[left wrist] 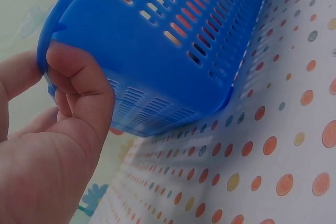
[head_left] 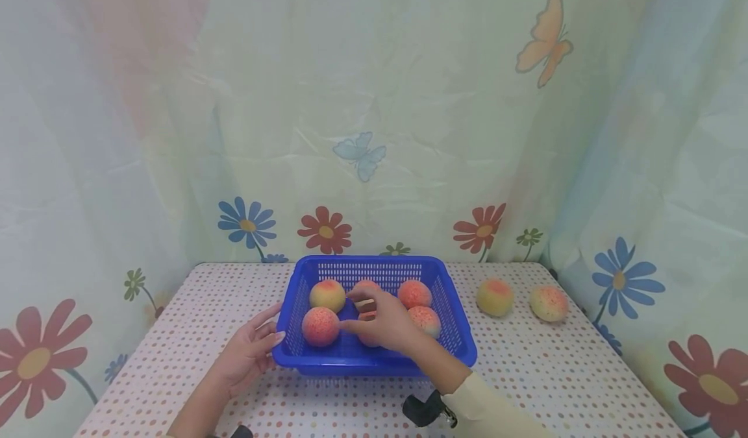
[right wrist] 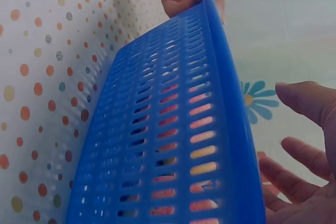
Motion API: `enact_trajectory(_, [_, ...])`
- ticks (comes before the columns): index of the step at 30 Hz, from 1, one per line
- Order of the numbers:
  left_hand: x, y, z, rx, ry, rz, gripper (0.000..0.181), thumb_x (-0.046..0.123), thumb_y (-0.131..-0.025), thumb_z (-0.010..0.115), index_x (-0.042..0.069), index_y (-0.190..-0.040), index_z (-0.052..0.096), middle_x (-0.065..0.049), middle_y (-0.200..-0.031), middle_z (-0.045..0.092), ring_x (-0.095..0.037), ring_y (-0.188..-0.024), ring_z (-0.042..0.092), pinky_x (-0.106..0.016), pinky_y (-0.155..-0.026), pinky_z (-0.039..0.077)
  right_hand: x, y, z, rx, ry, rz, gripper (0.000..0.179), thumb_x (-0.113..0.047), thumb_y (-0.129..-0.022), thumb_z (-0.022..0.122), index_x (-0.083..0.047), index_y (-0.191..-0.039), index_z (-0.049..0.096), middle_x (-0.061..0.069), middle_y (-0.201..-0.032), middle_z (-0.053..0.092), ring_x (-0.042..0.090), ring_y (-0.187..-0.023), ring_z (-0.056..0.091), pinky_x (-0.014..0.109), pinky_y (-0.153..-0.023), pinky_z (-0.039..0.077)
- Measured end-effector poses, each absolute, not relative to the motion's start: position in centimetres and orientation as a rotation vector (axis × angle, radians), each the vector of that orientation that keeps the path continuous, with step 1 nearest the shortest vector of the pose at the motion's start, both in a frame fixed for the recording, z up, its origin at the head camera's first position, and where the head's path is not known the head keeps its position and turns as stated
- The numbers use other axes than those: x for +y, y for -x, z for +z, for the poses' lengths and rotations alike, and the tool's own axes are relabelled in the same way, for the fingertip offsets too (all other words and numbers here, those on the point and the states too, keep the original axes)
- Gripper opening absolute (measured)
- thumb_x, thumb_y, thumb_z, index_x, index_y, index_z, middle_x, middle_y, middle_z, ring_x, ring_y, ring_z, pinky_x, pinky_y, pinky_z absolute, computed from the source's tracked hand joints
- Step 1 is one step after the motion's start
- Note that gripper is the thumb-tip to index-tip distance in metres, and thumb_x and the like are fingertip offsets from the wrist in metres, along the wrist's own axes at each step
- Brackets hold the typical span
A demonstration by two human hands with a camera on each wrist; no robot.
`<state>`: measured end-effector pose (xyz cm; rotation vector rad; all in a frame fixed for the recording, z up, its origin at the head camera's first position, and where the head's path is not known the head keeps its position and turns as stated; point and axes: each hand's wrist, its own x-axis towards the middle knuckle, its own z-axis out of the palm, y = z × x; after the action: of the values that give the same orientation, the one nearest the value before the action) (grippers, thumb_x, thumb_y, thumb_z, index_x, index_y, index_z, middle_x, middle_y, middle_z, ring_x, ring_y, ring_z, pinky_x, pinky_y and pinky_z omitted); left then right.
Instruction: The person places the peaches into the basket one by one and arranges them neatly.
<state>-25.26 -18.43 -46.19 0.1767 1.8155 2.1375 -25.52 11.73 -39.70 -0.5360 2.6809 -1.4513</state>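
A blue plastic basket (head_left: 374,362) with slotted walls holds several peaches. Among them are a yellow one with a red top (head_left: 327,294), a pink-red peach (head_left: 321,327) in front of it, and a speckled peach (head_left: 425,321) at the right. My left hand (head_left: 248,352) pinches the basket's left rim, thumb on one side and fingers on the other, as the left wrist view also shows. Inside the basket, my right hand (head_left: 388,320) hovers over the middle peaches with its fingers spread, partly hiding them. Its thumb tip points at the pink-red peach.
To the basket's right, a yellow-green peach (head_left: 495,297) and a pale speckled peach (head_left: 549,304) lie on the dotted tablecloth (head_left: 526,366). A flowered curtain (head_left: 374,100) hangs behind the table and along both sides.
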Motion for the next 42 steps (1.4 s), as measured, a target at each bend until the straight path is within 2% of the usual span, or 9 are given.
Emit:
enact_trajectory(3, [-18.4, 25.3, -46.2, 1.815, -0.173, 2.14, 0.075, 0.015, -0.102, 0.063, 0.018, -0.164, 0.021, -0.009, -0.129, 0.062, -0.022, -0.111, 0.069, -0.036, -0.087, 0.062, 12.7, 25.2, -39.6, 2.615, 0.593, -1.556, 0.05, -0.03, -0.088, 0.082, -0.015, -0.131, 0.064, 0.009, -0.131, 0.067, 0.035, -0.121, 0.065, 0.051, -0.1, 0.057])
enact_trajectory(12, [-18.4, 25.3, -46.2, 1.801, -0.17, 2.153, 0.077, 0.014, -0.101, 0.064, 0.016, -0.164, 0.02, -0.006, -0.123, 0.062, -0.019, -0.106, 0.069, -0.036, -0.088, 0.062, 15.7, 24.5, -39.1, 2.523, 0.583, -1.672, 0.051, -0.029, -0.095, 0.075, -0.009, -0.139, 0.059, 0.015, -0.143, 0.06, 0.039, -0.129, 0.06, 0.044, -0.099, 0.059])
enact_trajectory(21, [-18.5, 25.4, -46.3, 1.806, -0.168, 2.148, 0.077, 0.015, -0.101, 0.065, 0.015, -0.164, 0.02, -0.006, -0.122, 0.062, -0.019, -0.106, 0.069, -0.036, -0.089, 0.062, 18.2, 23.7, -39.2, 2.686, 0.579, -1.724, 0.035, -0.028, -0.09, 0.08, -0.017, -0.122, 0.069, 0.004, -0.124, 0.068, 0.026, -0.118, 0.068, 0.042, -0.102, 0.057])
enact_trajectory(25, [-18.5, 25.4, -46.3, 1.811, -0.17, 2.151, 0.076, 0.015, -0.101, 0.065, 0.015, -0.163, 0.021, -0.005, -0.12, 0.062, -0.018, -0.104, 0.069, -0.036, -0.089, 0.062, 19.5, 23.2, -39.2, 2.679, 0.632, -1.812, 0.036, -0.024, -0.092, 0.077, -0.011, -0.125, 0.068, 0.006, -0.121, 0.072, 0.031, -0.117, 0.069, 0.033, -0.099, 0.059])
enact_trajectory(29, [-18.6, 25.5, -46.4, 1.806, -0.163, 2.157, 0.076, 0.015, -0.101, 0.065, 0.015, -0.163, 0.022, -0.005, -0.122, 0.063, -0.018, -0.105, 0.07, -0.036, -0.088, 0.062, 20.9, 22.8, -38.9, 2.678, 0.576, -1.845, 0.037, -0.026, -0.094, 0.075, -0.014, -0.128, 0.067, 0.006, -0.125, 0.071, 0.035, -0.12, 0.067, 0.024, -0.097, 0.057])
enact_trajectory(32, [-18.6, 25.5, -46.5, 1.799, -0.16, 2.158, 0.076, 0.015, -0.1, 0.065, 0.015, -0.163, 0.022, -0.006, -0.124, 0.063, -0.019, -0.106, 0.07, -0.036, -0.088, 0.062, 22.0, 22.6, -38.6, 2.727, 0.467, -1.819, 0.036, -0.032, -0.096, 0.073, -0.018, -0.129, 0.066, 0.005, -0.129, 0.07, 0.031, -0.123, 0.065, 0.021, -0.096, 0.056])
enact_trajectory(35, [-18.6, 25.5, -46.5, 1.802, -0.161, 2.157, 0.076, 0.016, -0.1, 0.066, 0.015, -0.163, 0.022, -0.008, -0.125, 0.063, -0.021, -0.108, 0.07, -0.037, -0.088, 0.062, 23.4, 22.8, -38.9, 2.822, 0.448, -1.802, 0.036, -0.029, -0.098, 0.071, -0.014, -0.13, 0.066, 0.008, -0.129, 0.069, 0.022, -0.121, 0.066, 0.018, -0.096, 0.055])
enact_trajectory(39, [-18.7, 25.5, -46.6, 1.805, -0.163, 2.157, 0.076, 0.015, -0.101, 0.065, 0.015, -0.163, 0.022, -0.008, -0.127, 0.063, -0.021, -0.109, 0.07, -0.037, -0.089, 0.062, 25.5, 23.6, -39.8, 2.987, 0.503, -1.803, 0.033, -0.021, -0.099, 0.07, -0.006, -0.128, 0.067, 0.013, -0.127, 0.07, 0.003, -0.113, 0.067, 0.013, -0.093, 0.053])
enact_trajectory(42, [-18.7, 25.5, -46.5, 1.797, -0.161, 2.162, 0.075, 0.014, -0.101, 0.064, 0.014, -0.163, 0.022, -0.008, -0.126, 0.063, -0.02, -0.108, 0.07, -0.037, -0.089, 0.062, 27.0, 24.2, -40.6, 3.075, 0.473, -1.81, 0.032, -0.021, -0.099, 0.07, -0.006, -0.126, 0.068, 0.015, -0.127, 0.071, -0.01, -0.108, 0.063, 0.009, -0.09, 0.052])
